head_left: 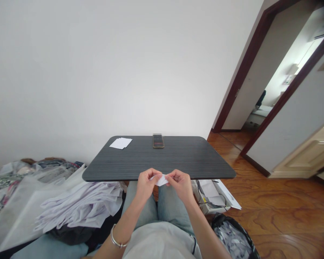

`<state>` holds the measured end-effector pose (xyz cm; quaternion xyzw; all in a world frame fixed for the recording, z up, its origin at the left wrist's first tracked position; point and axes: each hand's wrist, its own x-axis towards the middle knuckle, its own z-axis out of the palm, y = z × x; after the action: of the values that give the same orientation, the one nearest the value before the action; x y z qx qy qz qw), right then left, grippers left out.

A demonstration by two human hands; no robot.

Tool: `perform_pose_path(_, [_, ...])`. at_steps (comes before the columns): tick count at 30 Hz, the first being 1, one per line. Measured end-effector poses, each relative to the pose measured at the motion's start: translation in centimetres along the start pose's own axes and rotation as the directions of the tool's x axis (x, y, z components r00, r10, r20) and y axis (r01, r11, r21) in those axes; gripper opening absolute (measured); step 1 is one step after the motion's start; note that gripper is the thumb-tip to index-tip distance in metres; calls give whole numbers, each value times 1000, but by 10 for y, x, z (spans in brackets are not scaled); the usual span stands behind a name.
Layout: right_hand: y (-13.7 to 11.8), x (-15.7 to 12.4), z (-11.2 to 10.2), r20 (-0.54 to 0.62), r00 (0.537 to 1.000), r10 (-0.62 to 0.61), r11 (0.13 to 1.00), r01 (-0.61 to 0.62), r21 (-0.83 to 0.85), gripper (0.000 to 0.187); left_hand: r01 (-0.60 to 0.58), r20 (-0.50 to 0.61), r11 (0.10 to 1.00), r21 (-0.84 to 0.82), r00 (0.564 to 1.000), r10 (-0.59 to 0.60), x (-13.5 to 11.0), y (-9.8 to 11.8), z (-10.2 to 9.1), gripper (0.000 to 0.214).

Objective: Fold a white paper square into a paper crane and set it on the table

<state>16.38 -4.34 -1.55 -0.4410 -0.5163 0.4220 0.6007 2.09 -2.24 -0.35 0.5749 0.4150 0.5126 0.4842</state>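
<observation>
- Nearest the camera, at the bottom centre of the head view, is the person's light shirt (159, 242), with blue jeans (172, 208) just above it in the frame.
- At the lower centre, the left hand (147, 185) pinches one side of a small white paper piece (162, 180) between thumb and fingers.
- The right hand (181, 185) pinches the other side likewise; how its remaining fingers curl is partly hidden.
- The paper piece spans the gap between the hands, at the near edge of the dark counter (140, 160).
- The step in hand looks like two-handed shaping or folding of this paper; whether a crease is made is too small to tell.
- The next move seems to call for light, even pressure from both pinches, with the edges kept aligned so that the paper neither slips nor crumples.
- On the counter's far left corner lie loosely stacked white sheets (120, 143), untouched; a dark, phone-like object (158, 141) sits at the far middle.
</observation>
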Motion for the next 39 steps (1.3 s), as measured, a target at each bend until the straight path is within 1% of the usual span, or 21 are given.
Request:
perform_pose_path(6, [3,1,1,-4,1000,8,1000,-8,8,22,8,-4,1000,-19,1000,-8,-1,3,2,12])
perform_pose_path(10, [1,2,2,3,1000,6,999,-6,32,19,7,-20,998,-67,1000,-8,0,1,3,13])
perform_pose_path(14, [-1,2,1,27,999,-25,1000,25,10,22,-10,-47,995,-103,999,5,1,-3,2,26])
perform_pose_path(16, [0,3,0,39,998,-38,999,39,-28,21,0,-24,995,-100,1000,-2,2,-3,1,30])
perform_pose_path(20, [1,5,-3,60,996,-60,996,64,-69,20,52,56,995,-91,997,-47,2,-1,-2,38])
perform_pose_path(22, [1,5,-3,73,995,-63,996,68,-61,22,64,91,995,-74,994,-57,2,1,-2,36])
perform_pose_path(24, [2,6,-3,79,995,-53,997,57,-47,24,53,99,998,-46,994,-48,1,2,-2,30])
perform_pose_path(26, [2,6,-3,88,996,-18,999,22,-48,24,25,76,1000,-17,997,-24,0,4,-2,25])
perform_pose_path(31, [4,5,-2,101,992,71,990,-57,-131,26,-19,35,1000,23,999,18,-1,6,0,20])
perform_pose_path(35, [3,4,1,88,994,71,992,-62,-107,30,-45,-8,998,47,999,45,-2,3,2,17])
perform_pose_path(39, [2,4,1,76,996,49,993,-40,-110,31,-115,-46,982,149,991,123,-5,3,4,15])
